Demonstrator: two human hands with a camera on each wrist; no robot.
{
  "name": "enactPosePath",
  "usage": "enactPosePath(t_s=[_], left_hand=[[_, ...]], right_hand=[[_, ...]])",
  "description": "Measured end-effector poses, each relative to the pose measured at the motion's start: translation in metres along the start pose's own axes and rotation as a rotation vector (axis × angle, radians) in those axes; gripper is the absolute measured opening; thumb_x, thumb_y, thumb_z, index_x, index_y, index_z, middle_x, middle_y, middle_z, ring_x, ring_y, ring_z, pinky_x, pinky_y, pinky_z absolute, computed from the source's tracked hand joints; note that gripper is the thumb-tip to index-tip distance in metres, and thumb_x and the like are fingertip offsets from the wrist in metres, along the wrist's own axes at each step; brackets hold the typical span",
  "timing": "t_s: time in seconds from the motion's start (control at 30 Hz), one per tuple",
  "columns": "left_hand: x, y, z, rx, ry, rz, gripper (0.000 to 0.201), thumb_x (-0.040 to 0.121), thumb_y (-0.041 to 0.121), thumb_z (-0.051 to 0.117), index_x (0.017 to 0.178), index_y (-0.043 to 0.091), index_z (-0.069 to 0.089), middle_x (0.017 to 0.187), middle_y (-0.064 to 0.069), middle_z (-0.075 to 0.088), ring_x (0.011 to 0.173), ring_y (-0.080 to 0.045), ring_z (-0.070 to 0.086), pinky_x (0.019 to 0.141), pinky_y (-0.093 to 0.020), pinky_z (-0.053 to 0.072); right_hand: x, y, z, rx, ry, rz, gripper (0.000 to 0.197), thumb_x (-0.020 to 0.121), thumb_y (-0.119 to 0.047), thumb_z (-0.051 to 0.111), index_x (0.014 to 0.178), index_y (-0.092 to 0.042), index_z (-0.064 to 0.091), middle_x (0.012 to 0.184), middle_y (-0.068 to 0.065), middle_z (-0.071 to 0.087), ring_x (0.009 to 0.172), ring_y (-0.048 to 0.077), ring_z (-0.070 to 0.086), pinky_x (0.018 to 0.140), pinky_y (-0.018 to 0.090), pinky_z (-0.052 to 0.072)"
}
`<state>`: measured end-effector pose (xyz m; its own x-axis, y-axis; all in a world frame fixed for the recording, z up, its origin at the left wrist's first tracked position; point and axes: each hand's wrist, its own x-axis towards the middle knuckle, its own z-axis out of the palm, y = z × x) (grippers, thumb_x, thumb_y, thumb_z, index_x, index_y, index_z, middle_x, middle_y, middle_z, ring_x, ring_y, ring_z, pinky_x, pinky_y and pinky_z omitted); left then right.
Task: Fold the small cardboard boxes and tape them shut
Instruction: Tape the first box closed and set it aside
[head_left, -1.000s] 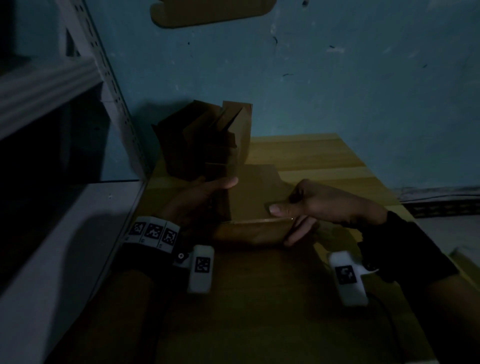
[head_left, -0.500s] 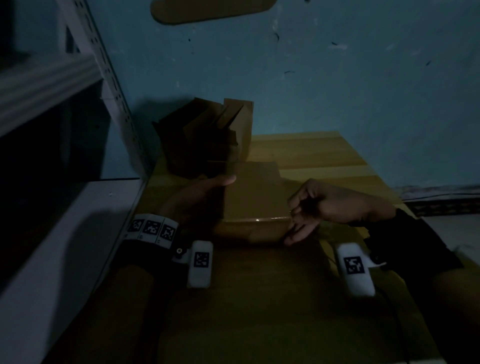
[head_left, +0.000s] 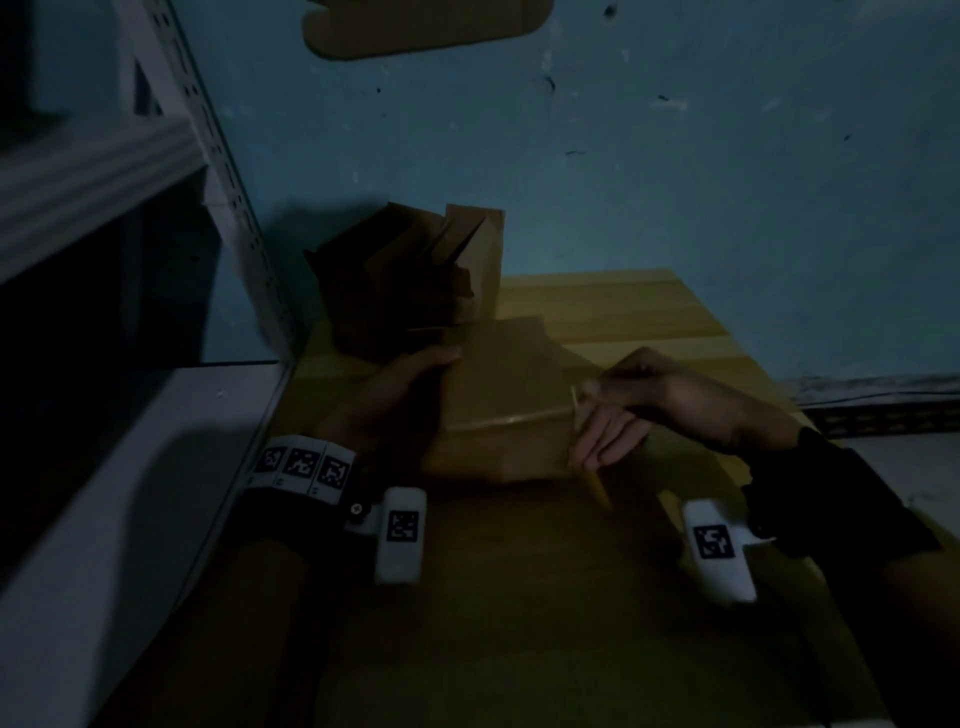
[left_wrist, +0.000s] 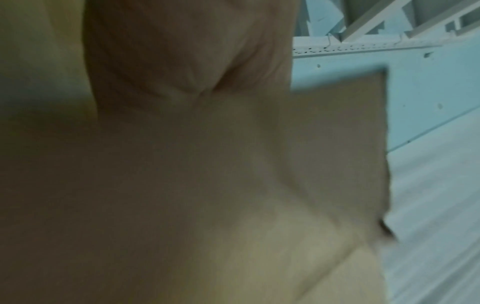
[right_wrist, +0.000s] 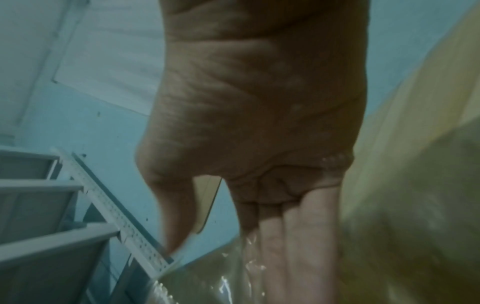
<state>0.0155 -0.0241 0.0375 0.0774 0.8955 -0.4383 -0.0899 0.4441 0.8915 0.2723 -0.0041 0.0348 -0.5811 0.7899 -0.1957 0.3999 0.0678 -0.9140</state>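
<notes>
Dim light, colours muted. Box (head_left: 501, 395): small, brown cardboard, matte, flaps closed flat on top, a glossy strip along its near top edge. It sits on the bench (head_left: 649, 322), a yellowish wood-grain surface, at mid-bench between both hands.

Left hand (head_left: 395, 395): flat against the box's left side, fingers extended along the top left edge, thumb side up. Grip is relaxed and spread, pressing rather than clasping. The left wrist view shows only palm and blurred cardboard close up.

Right hand (head_left: 654, 410): at the box's right near corner. Thumb and forefinger pinch a strip of clear tape (right_wrist: 233, 273), shiny and wrinkled; remaining fingers (right_wrist: 298, 236) are extended downward against the box's right face. The tape runs from the pinch down over the corner.

Behind the box, against the blue wall (head_left: 675, 182), stands a stack (head_left: 415, 280) of unfolded cardboard, flaps upright. White perforated shelf upright (head_left: 228, 171) at left.
</notes>
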Motion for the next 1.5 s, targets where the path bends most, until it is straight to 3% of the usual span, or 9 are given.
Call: enactPosePath(t_s=[0.17, 0.27, 0.6, 0.73, 0.83, 1.03, 1.27, 1.43, 1.5], left_hand=[[-0.001, 0.000, 0.006, -0.085, 0.050, 0.051, 0.016, 0.095, 0.029, 0.058, 0.107, 0.019, 0.057, 0.099, -0.003, 0.060, 0.088, -0.020, 0.059, 0.071, -0.031, 0.046], [-0.003, 0.000, 0.011, -0.047, 0.089, 0.060, 0.008, 0.097, 0.027, 0.055, 0.091, 0.023, 0.054, 0.090, 0.001, 0.057, 0.077, -0.013, 0.055, 0.063, -0.024, 0.043], [-0.005, 0.004, 0.010, -0.082, 0.062, -0.030, 0.013, 0.095, 0.034, 0.057, 0.098, 0.021, 0.055, 0.094, -0.007, 0.060, 0.082, -0.023, 0.059, 0.067, -0.033, 0.046], [-0.002, 0.002, 0.007, -0.055, 0.093, -0.007, 0.011, 0.096, 0.033, 0.055, 0.095, 0.023, 0.054, 0.090, -0.005, 0.057, 0.078, -0.022, 0.057, 0.062, -0.033, 0.047], [-0.003, 0.005, 0.000, -0.062, 0.004, -0.045, 0.027, 0.093, 0.040, 0.057, 0.113, 0.021, 0.057, 0.099, -0.009, 0.063, 0.079, -0.026, 0.065, 0.056, -0.029, 0.054], [0.000, 0.008, -0.007, -0.148, 0.009, 0.031, 0.051, 0.093, 0.043, 0.055, 0.136, 0.017, 0.049, 0.120, -0.013, 0.061, 0.103, -0.032, 0.061, 0.076, -0.042, 0.050], [0.005, 0.002, -0.011, -0.170, 0.001, 0.098, 0.027, 0.095, 0.032, 0.055, 0.117, 0.017, 0.060, 0.100, -0.010, 0.073, 0.081, -0.024, 0.071, 0.063, -0.033, 0.055], [0.006, -0.002, -0.006, -0.179, -0.011, 0.100, 0.023, 0.095, 0.027, 0.055, 0.112, 0.015, 0.062, 0.091, -0.005, 0.069, 0.076, -0.023, 0.069, 0.059, -0.030, 0.053], [0.005, -0.001, -0.006, -0.178, -0.046, 0.091, 0.030, 0.094, 0.030, 0.056, 0.120, 0.015, 0.060, 0.101, -0.006, 0.070, 0.084, -0.025, 0.069, 0.063, -0.032, 0.055]], right_hand=[[-0.003, -0.004, -0.005, -0.063, 0.006, -0.036, 0.028, 0.084, -0.031, 0.069, 0.091, -0.004, 0.073, 0.089, 0.017, 0.077, 0.084, 0.033, 0.076, 0.073, 0.034, 0.061], [0.001, -0.001, -0.003, -0.125, 0.057, -0.040, 0.029, 0.077, -0.030, 0.076, 0.086, -0.003, 0.072, 0.080, 0.018, 0.076, 0.071, 0.029, 0.075, 0.060, 0.027, 0.058], [0.001, 0.002, -0.016, -0.308, 0.227, -0.109, 0.028, 0.087, -0.028, 0.075, 0.064, -0.014, 0.072, 0.048, 0.006, 0.063, 0.038, 0.013, 0.055, 0.045, 0.021, 0.046], [0.000, -0.001, -0.017, -0.620, 0.322, -0.162, 0.016, 0.083, -0.035, 0.078, 0.069, -0.028, 0.077, 0.067, -0.010, 0.069, 0.066, 0.009, 0.065, 0.058, 0.016, 0.042], [0.002, -0.002, -0.017, -0.600, 0.292, -0.224, 0.013, 0.086, -0.025, 0.076, 0.074, -0.021, 0.078, 0.097, 0.002, 0.068, 0.097, 0.014, 0.062, 0.074, 0.024, 0.045], [0.000, -0.013, 0.000, -0.117, 0.239, -0.211, 0.034, 0.104, -0.012, 0.050, 0.077, 0.000, 0.067, 0.068, 0.011, 0.069, 0.049, 0.014, 0.052, 0.045, 0.020, 0.038], [0.008, -0.019, 0.003, -0.419, 0.346, -0.112, 0.061, 0.103, -0.043, 0.050, 0.060, -0.002, 0.063, 0.052, 0.012, 0.062, 0.035, 0.009, 0.045, 0.040, 0.013, 0.034], [0.015, -0.013, 0.012, -0.338, 0.347, -0.040, 0.033, 0.102, -0.045, 0.047, 0.108, -0.015, 0.059, 0.070, 0.012, 0.074, 0.042, -0.002, 0.056, 0.048, 0.016, 0.039], [0.012, -0.016, 0.010, -0.262, 0.341, -0.076, 0.028, 0.103, -0.037, 0.051, 0.107, -0.011, 0.061, 0.076, 0.015, 0.075, 0.040, -0.003, 0.052, 0.040, 0.007, 0.034]])
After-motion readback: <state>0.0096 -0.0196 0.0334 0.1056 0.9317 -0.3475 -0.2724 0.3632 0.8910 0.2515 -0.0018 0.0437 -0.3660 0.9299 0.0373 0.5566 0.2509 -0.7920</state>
